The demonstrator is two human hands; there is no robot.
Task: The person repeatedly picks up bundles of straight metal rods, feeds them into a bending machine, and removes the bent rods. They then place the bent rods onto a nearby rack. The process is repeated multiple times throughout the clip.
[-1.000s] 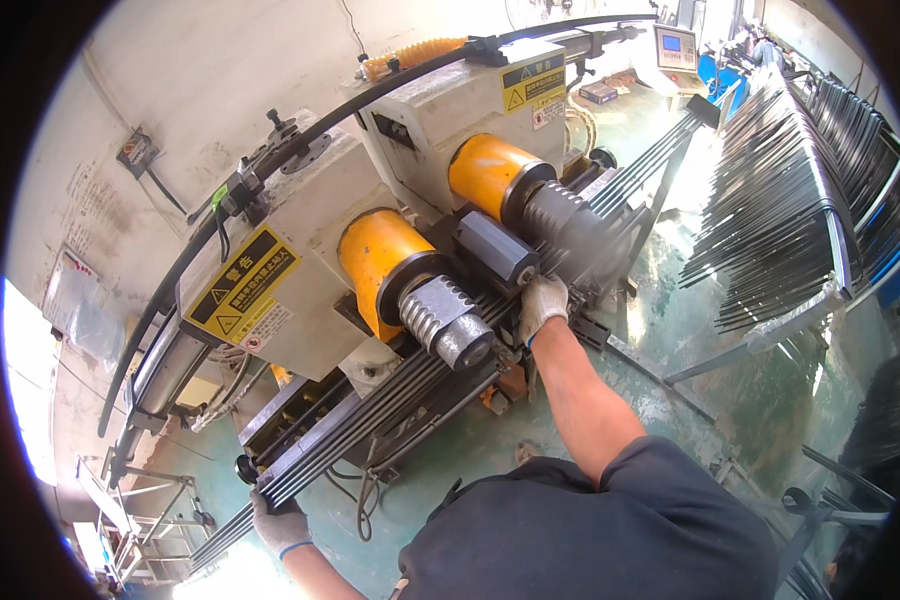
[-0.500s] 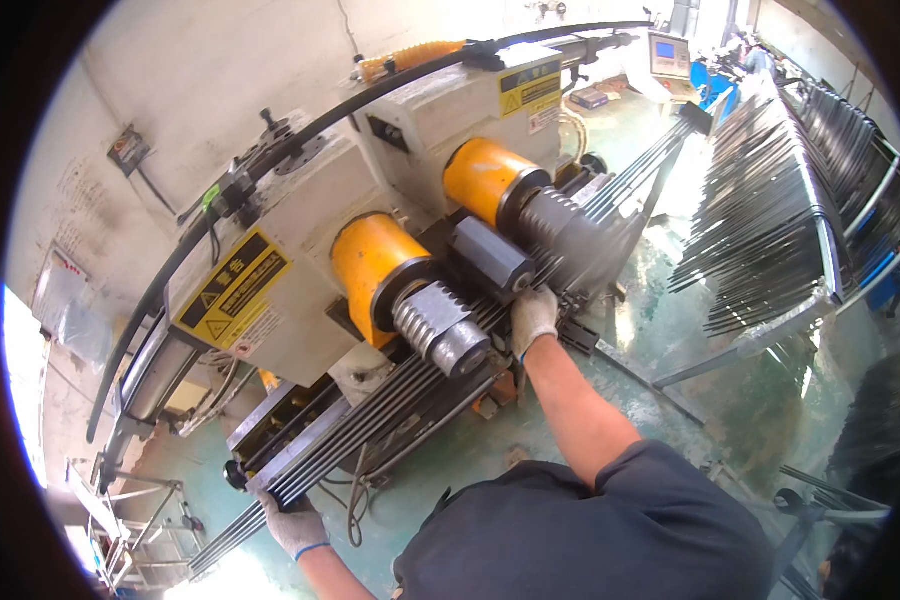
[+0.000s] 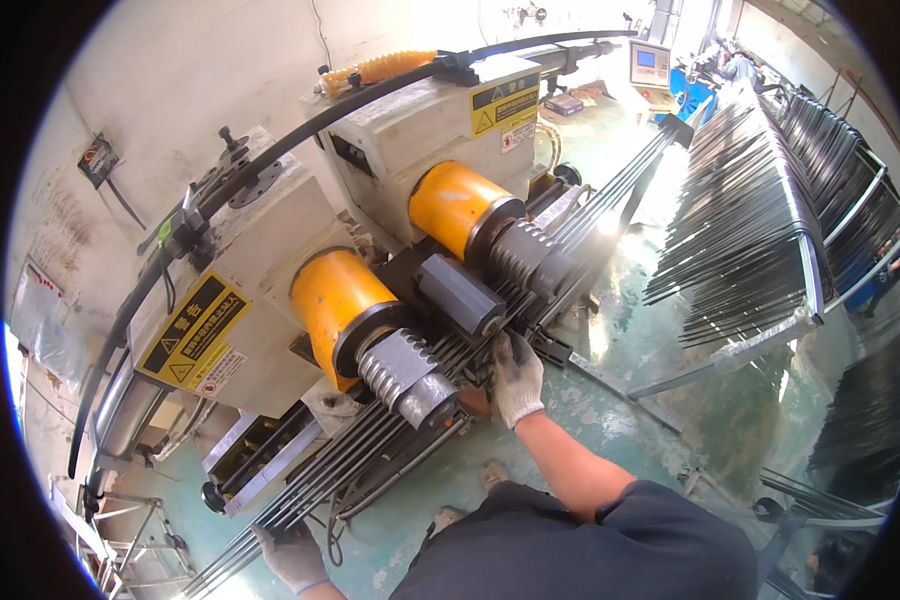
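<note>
Left hand (image 3: 292,556), gloved, at lower left: closed on a bundle of long, thin dark rods (image 3: 325,473), near their lower-left end, fingers partly hidden by the rods. Right hand (image 3: 517,375), also gloved, reaches in at the middle, fingertips at the rods just below the end of a dark faceted block (image 3: 460,295); cannot tell whether it grips or only touches, its fingers being partly out of sight. The rods run side by side on a diagonal along the front of the machine, lower left to upper right, passing near two ridged metal rollers (image 3: 400,375), one on each side of the block. Behind each roller sits an orange cylinder (image 3: 340,305), mounted on a pale housing (image 3: 410,140) with a yellow-and-black warning label (image 3: 195,325). Above, a thick black hose (image 3: 310,125) arcs across both housings. Beyond the far end of the rods, a control box (image 3: 650,63) with a blue screen. To the right, well apart from the hands, a rack (image 3: 810,275) carrying many more dark rods; underneath, a worn green floor (image 3: 640,350) with bright patches of light
</note>
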